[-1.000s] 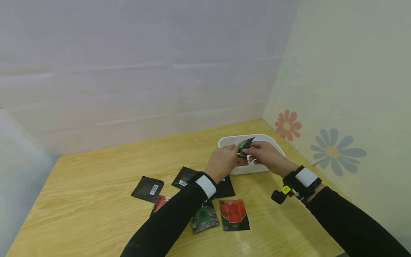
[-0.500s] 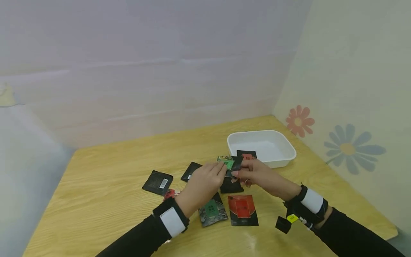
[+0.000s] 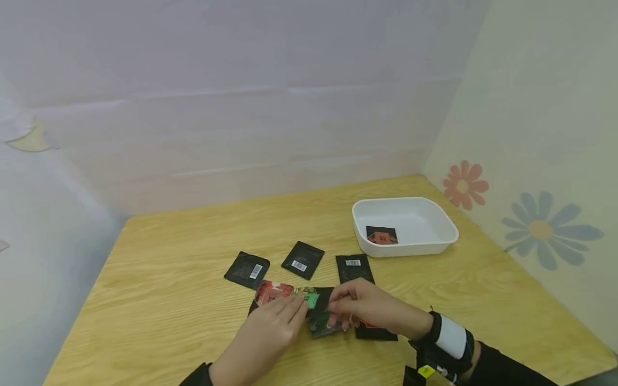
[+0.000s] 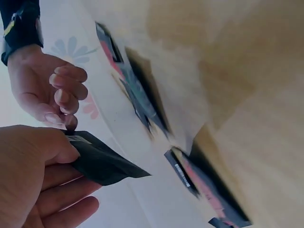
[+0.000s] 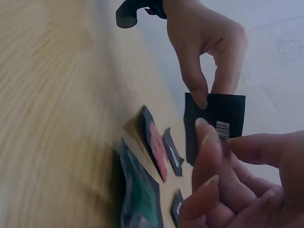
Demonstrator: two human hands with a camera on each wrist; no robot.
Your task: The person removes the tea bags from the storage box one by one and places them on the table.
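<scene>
The left hand (image 3: 270, 332) pinches a small black and green packet (image 3: 314, 298) by one edge, thumb on one side and fingers on the other. The right hand (image 3: 369, 311) is just beside it with its fingers bent and a little apart; the thumb tip seems to touch the packet's other edge, but it is hard to tell if it grips. The packet is held low over the table (image 3: 159, 300), near the front edge, above a green pouch (image 3: 324, 327) that lies flat. A red pouch (image 3: 272, 292) lies just left of the hands, and another pouch (image 3: 376, 333) peeks out from under the right hand. Three black pouches lie face down behind the hands: one at the left (image 3: 247, 270), one in the middle (image 3: 302, 260), one at the right (image 3: 354, 267). A white tray (image 3: 434, 246) sits far back on the right, near the wall with flower stickers (image 3: 545, 233), and holds one red and black pouch (image 3: 382, 236). The left side and the back of the wooden table have lots of open room. Pale walls stand close on three sides.
</scene>
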